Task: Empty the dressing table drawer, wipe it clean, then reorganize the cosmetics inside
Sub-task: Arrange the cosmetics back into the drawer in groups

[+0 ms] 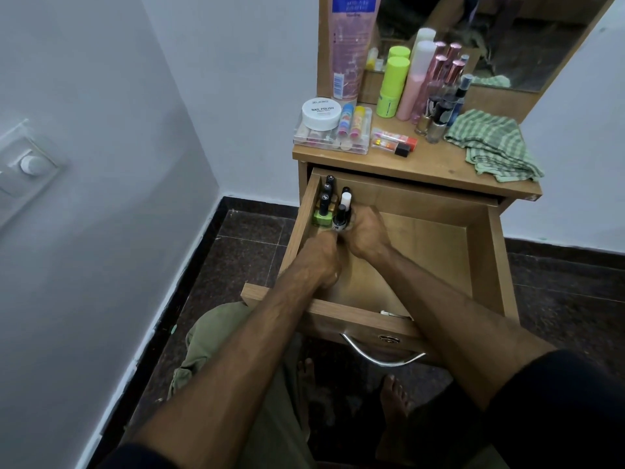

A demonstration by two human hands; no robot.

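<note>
1. Drawer (487, 265), the landmark: pulled out of the dressing table (422, 164), wooden, with a curved metal handle (378, 357) on its near front panel.
2. Left hand (321, 258): inside the drawer near its left wall, fingers curled downward; whether they hold anything cannot be told.
3. Right hand (367, 231): just right of the left hand and touching it, fingers curled toward the bottles; the fingertips are hidden, so its grip cannot be told.
4. Nail polish bottles (333, 206): standing upright in the drawer's far-left corner, directly ahead of both hands; a green bottle (322, 216) stands against the left wall, and a dark bottle (340, 220) sits at the fingertips.
5. Clear case (331, 137): on the tabletop beyond the drawer's far-left corner, carrying a white jar (321, 112).
6. Green checked cloth (490, 143): crumpled on the tabletop beyond the drawer's far-right corner.
7. Tall bottles (419, 82): grouped against the mirror (507, 38), farthest from the drawer.
</note>
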